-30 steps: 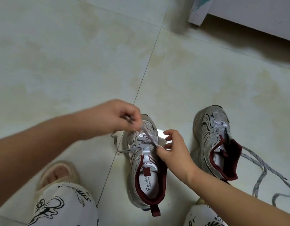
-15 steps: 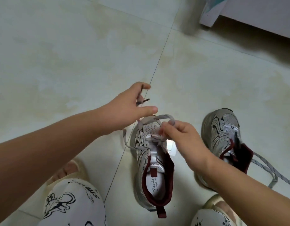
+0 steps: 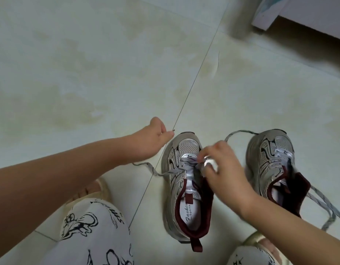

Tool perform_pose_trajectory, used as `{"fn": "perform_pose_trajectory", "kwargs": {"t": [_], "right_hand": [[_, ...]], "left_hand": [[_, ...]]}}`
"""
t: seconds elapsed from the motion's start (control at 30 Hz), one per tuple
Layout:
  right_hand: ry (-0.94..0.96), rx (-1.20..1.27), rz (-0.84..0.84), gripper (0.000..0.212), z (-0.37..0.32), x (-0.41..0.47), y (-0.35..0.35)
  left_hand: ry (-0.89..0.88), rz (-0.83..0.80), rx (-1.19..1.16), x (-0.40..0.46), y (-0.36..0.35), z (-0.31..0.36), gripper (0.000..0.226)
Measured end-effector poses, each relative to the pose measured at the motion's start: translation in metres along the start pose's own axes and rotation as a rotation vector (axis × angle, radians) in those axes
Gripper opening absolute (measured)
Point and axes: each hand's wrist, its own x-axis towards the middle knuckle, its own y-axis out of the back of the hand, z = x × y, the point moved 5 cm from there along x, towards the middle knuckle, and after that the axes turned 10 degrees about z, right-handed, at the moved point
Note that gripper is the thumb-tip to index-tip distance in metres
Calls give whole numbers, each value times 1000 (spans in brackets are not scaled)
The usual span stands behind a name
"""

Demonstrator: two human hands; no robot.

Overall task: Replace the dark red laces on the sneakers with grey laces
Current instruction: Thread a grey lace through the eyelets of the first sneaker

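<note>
Looking from the left, I see my left hand pinching the dark tip of the grey lace between thumb and curled fingers, just left of the near sneaker's toe; the lace trails across the tiled floor into its lower eyelets. My right hand sits over that sneaker's tongue, fingers bent around the lace's other run, though blur hides the exact hold. Further right stands the second sneaker, grey lace loose.
</note>
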Motion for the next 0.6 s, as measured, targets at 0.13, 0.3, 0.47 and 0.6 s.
{"fn": "perform_pose_trajectory", "kwargs": {"t": [0.13, 0.3, 0.47, 0.6], "right_hand": [[289, -433, -177, 13, -21, 0, -24], [142, -412, -248, 24, -13, 4, -29], [-65, -201, -234, 28, -7, 0, -26], [-95, -193, -269, 26, -5, 3, -30]], "left_hand": [[-18, -77, 60, -2, -11, -6, 18], [-162, 41, 68, -7, -18, 0, 16], [-235, 108, 290, -10, -28, -6, 13], [-238, 144, 383, -8, -33, -4, 16]]}}
